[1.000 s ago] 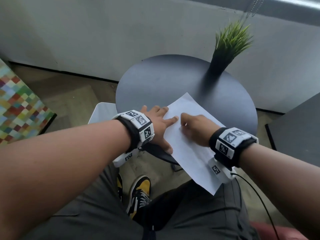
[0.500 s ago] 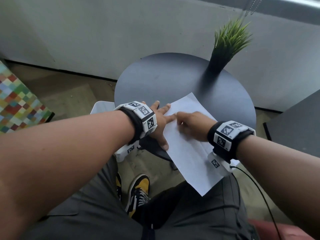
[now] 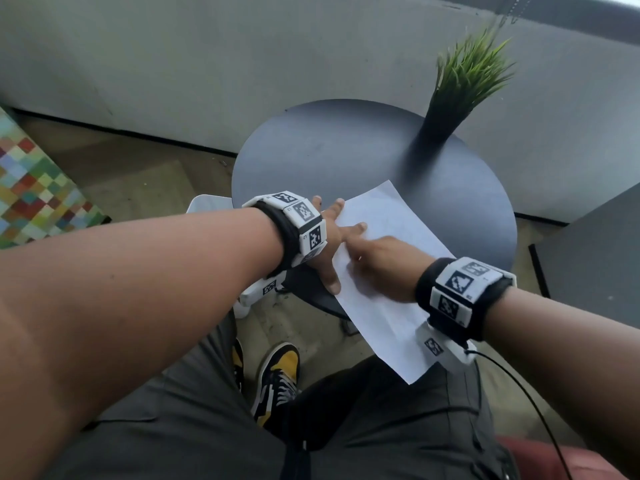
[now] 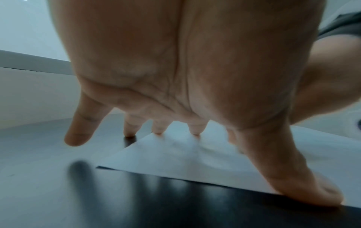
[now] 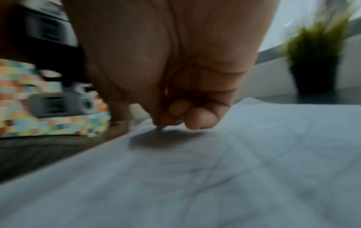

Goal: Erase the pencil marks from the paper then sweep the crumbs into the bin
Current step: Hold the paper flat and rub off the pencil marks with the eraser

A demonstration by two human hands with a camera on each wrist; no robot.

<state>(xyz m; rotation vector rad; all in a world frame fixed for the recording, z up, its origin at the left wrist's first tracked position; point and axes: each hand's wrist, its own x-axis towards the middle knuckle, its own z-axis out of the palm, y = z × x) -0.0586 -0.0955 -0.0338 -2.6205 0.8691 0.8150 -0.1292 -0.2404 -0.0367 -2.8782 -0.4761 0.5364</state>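
Observation:
A white paper [image 3: 391, 216] lies on the round dark table [image 3: 329, 150], with its near corner hanging over the table's edge. My left hand [image 3: 330, 244] presses the paper's left edge with spread straight fingers [image 4: 195, 131]. My right hand [image 3: 384, 261] lies on the paper with its fingers curled tight [image 5: 201, 118]. It pinches a small eraser, of which only a grey tip [image 5: 159, 129] shows, touching the sheet. Faint pencil lines [image 5: 273, 146] cross the paper. A white bin [image 3: 207, 204] stands on the floor left of the table, mostly hidden by my left arm.
A potted green plant [image 3: 460, 88] stands at the table's far right. A dark cabinet [image 3: 595, 244] is to the right and a checkered multicoloured block [image 3: 31, 195] on the floor to the left. My legs and yellow-black shoes [image 3: 277, 375] are below the table edge.
My right hand has slid left across the paper, close to my left forefinger. The left hand keeps pressing the sheet's left edge.

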